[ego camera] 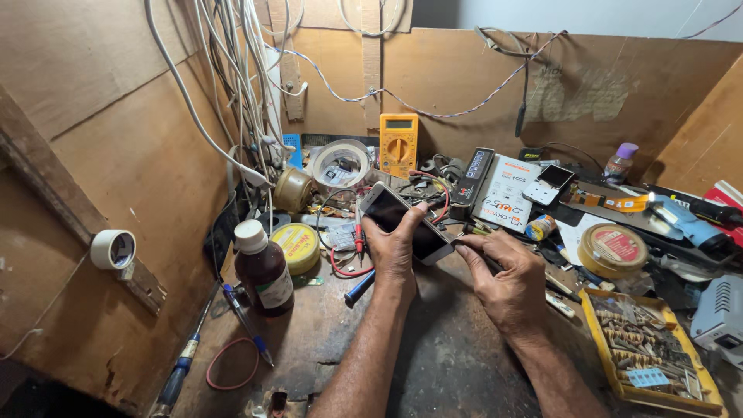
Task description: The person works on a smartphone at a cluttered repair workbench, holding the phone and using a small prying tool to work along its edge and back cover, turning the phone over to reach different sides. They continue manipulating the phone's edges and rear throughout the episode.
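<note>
Two hands, left hand [396, 251] and right hand [507, 282], hold one phone [404, 221]

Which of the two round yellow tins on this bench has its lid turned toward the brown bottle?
The round yellow tin left of the hands, leaning against the brown glass bottle. The other round tin lies flat on the right.

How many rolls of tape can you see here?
2: a small white roll on the left wall ledge and a larger roll leaning at the back beside the yellow multimeter. Clutter may hide others.
</note>
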